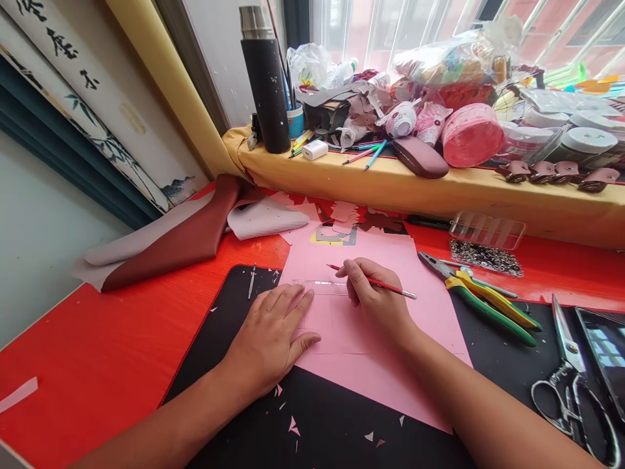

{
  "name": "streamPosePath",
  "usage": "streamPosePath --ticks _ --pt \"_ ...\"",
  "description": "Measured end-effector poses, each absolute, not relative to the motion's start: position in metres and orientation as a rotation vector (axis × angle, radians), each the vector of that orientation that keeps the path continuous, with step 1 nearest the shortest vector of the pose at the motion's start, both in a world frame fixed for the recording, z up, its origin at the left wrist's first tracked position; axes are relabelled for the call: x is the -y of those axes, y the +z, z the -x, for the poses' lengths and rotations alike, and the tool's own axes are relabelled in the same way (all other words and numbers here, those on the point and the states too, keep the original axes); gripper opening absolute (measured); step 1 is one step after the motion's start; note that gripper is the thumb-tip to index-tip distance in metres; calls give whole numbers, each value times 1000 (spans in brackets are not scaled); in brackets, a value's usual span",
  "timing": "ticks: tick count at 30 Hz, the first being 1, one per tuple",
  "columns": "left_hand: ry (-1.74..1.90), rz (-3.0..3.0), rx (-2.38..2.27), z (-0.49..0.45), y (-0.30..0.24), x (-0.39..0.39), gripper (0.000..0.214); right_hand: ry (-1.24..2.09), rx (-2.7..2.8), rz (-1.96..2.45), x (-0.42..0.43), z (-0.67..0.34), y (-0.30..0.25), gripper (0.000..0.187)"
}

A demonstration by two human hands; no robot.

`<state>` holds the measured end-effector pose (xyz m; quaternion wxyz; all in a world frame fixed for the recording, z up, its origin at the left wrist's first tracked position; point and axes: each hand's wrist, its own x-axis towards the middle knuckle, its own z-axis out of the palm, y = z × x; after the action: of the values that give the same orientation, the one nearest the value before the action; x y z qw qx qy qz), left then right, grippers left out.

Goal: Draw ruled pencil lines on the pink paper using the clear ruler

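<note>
A sheet of pink paper (pixel 342 384) with thin drawn lines lies on a black mat (pixel 312 436). Across it runs a clear ruler (pixel 325 283). My left hand (pixel 273 332) rests flat on the sheet, fingers spread, its fingertips at the ruler's left end. Between the fingers of my right hand (pixel 374 293) is a red pencil (pixel 390 286), its tip pointing left just above the ruler. Part of the ruler disappears behind my right hand. Whether the pencil tip touches the paper I cannot tell.
Pliers (pixel 481 299), scissors (pixel 569 384) and a phone (pixel 603 352) lie at the right. Behind them sits a box of small metal parts (pixel 486 257). Brown leather-like material (pixel 180 247) is at the left. A black flask (pixel 266 91) stands on the cluttered sill.
</note>
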<state>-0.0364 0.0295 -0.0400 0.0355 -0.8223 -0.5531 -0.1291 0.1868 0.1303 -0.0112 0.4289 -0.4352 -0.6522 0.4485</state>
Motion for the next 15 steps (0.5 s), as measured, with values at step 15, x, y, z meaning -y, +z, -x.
streamPosePath --ticks 15 --pt "-379 2560 1717 37 -39 -31 65 1123 1647 1088 -131 -185 -14 42"
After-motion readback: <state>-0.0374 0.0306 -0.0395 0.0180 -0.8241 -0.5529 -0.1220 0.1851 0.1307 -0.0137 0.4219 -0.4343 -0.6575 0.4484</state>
